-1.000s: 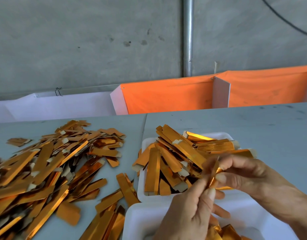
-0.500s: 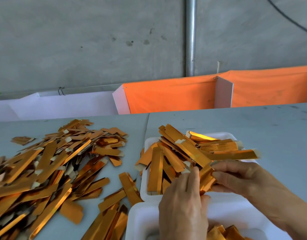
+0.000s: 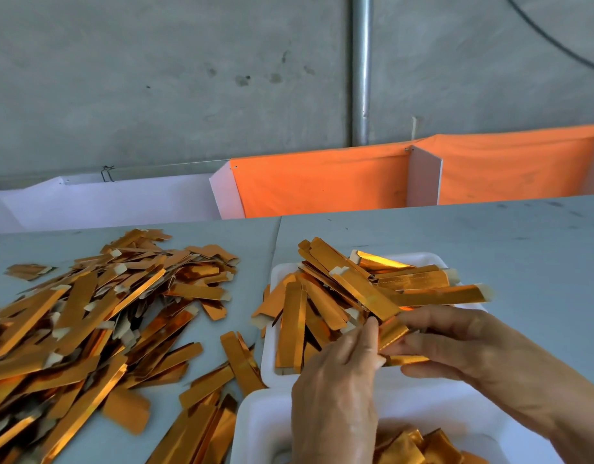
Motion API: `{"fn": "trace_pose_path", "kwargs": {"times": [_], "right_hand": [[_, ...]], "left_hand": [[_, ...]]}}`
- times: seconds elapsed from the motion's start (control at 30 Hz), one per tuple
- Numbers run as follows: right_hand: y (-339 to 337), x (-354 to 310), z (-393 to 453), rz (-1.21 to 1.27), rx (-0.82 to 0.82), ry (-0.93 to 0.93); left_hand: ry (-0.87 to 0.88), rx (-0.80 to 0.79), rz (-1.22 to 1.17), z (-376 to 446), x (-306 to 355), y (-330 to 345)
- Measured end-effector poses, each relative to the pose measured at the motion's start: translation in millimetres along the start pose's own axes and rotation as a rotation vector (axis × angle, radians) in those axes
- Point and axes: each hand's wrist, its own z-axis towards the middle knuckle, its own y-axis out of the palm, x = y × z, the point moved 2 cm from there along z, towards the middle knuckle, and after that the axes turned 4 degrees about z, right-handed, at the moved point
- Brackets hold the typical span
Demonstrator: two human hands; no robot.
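Both hands pinch one gold foil strip above the near rim of the far white tray, left hand fingertips meeting right hand, bare grey table lying open to the right.

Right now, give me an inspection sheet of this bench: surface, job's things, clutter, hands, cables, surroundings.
Surface: grey table, seamed.
Job's things: gold strip in hand; far tray heaped with strips; near tray holds folded pieces.
Clutter: loose strip pile at left.
Hands: left hand and right hand both pinch the gold strip.
Cables: black cable across the wall.
Surroundings: concrete wall, metal pipe, orange cloth.
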Motion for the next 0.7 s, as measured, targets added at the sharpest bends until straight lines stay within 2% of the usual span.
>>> {"fn": "trace_pose_path", "kwargs": {"times": [0.2,0.37,0.53,0.7], "right_hand": [[-13.4,1.3,-0.6,-0.008,0.052,-0.082],[-18.5,1.6,0.0,-0.042,0.072,-0.133],[-21.9,5.4,1.3,0.170,0.014,-0.067],[-24.2,7.4,1.4,0.337,-0.001,0.013]], "left_hand": [[0.016,0.066,-0.261,-0.3,-0.1,1.7],[0.067,-0.026,-0.358,0.4,1.0,-1.3],[0.023,-0.094,-0.508,1.1,-0.2,-7.7],[0.054,-0.111,-0.370,-1.7,-0.1,-6.5]]}}
